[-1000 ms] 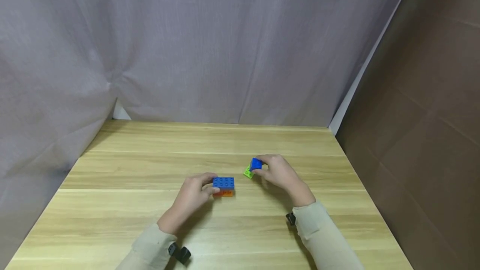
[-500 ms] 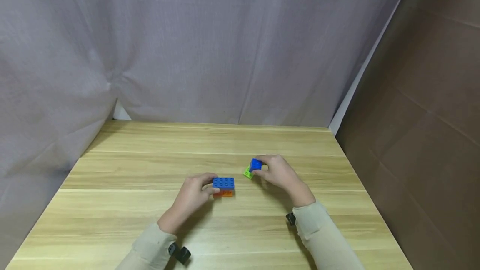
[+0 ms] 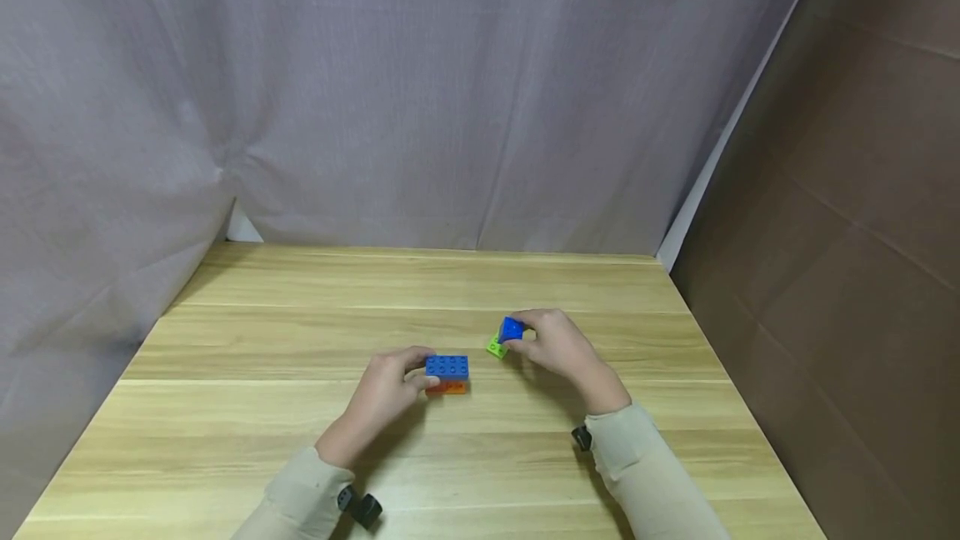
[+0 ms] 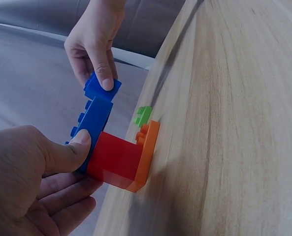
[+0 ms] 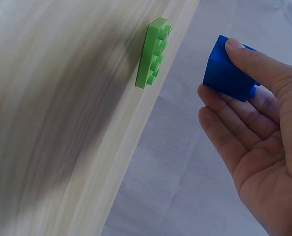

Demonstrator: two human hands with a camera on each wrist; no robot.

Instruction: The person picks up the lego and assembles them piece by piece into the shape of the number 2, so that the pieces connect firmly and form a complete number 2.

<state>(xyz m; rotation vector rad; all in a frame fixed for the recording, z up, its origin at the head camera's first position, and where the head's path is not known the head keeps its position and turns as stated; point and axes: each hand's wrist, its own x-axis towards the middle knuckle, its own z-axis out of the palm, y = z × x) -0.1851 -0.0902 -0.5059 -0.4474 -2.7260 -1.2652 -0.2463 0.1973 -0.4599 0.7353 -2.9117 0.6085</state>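
2 bare hands work on either side of a flat light-green plastic brick (image 5: 146, 56), which lies studs up on a pale wood-grained table (image 3: 300, 340); its long axis slants away from the person and a little to the right. The left hand (image 3: 382, 386), left of the green brick and nearer the person, pinches a long blue plastic brick with 2 rows of 4 studs (image 4: 95, 123) between thumb and fingers; I cannot tell where the far finger pads meet it. That brick sits studs up on a red plastic brick (image 4: 116, 157), itself on 1 end of a flat orange plastic brick (image 4: 148, 157); blue and orange lie parallel, long axes left to right, making a sideways U whose mouth faces right, toward the green brick's side; whether orange touches the table, I cannot tell. The right hand (image 3: 558, 348), right of the green brick, pinches a short blue plastic brick (image 5: 229, 71) between thumb and fingertips, its lower fingers gently curved; this piece hangs above the green brick, apart from it, studs pointing up; a grey cloth curtain (image 3: 360, 107) hangs beyond the green brick.
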